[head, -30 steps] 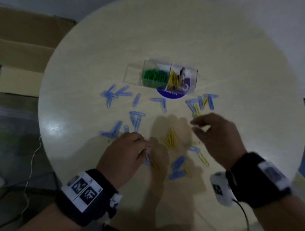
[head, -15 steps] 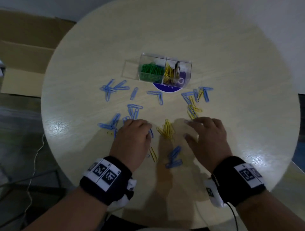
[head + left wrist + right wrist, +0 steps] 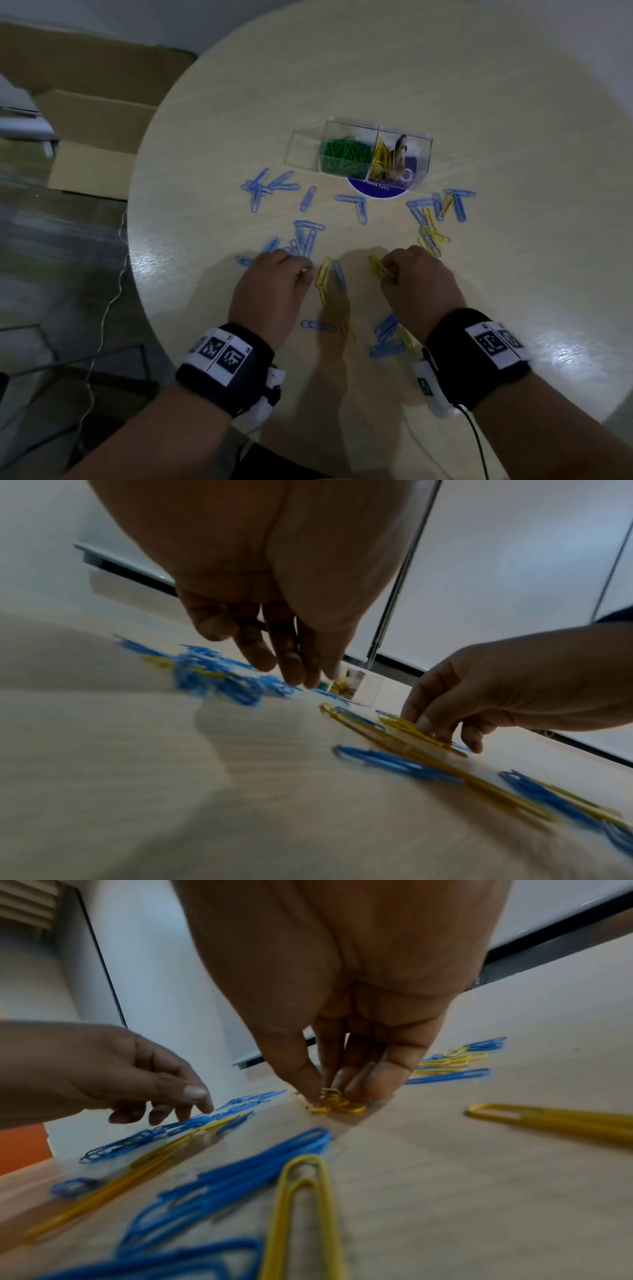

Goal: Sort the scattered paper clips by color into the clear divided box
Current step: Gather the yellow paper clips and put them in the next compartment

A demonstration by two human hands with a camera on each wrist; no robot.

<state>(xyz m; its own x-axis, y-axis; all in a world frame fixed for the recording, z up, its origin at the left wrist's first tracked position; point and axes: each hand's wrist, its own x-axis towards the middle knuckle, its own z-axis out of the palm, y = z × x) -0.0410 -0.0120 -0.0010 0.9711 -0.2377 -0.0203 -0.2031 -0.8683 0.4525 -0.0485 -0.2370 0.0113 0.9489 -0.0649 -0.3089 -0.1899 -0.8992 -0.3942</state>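
Observation:
The clear divided box (image 3: pixel 411 150) stands at the table's middle, with green clips (image 3: pixel 344 152) in its left compartment and yellow clips (image 3: pixel 382 159) in the one beside it. Blue paper clips (image 3: pixel 305 236) and yellow ones (image 3: pixel 433 234) lie scattered in front of it. My right hand (image 3: pixel 387 274) pinches a small bunch of yellow clips (image 3: pixel 330 1100) against the table with bunched fingertips (image 3: pixel 377 1088). My left hand (image 3: pixel 305 270) hovers just left of a yellow clip (image 3: pixel 323 274) and a blue clip (image 3: pixel 339 274). Its fingers (image 3: pixel 291 666) hang loosely curled and hold nothing.
A round purple sticker (image 3: pixel 376 192) lies under the box's front. A clear flap (image 3: pixel 303 150) lies flat at the box's left. More blue clips (image 3: pixel 385 344) lie near my right wrist. Cardboard boxes (image 3: pixel 89 113) sit on the floor past the table's left edge.
My right hand's fingers, spread flat half a second ago, have closed on the yellow pile between my hands. My left hand has drawn its fingers in and lifted slightly.

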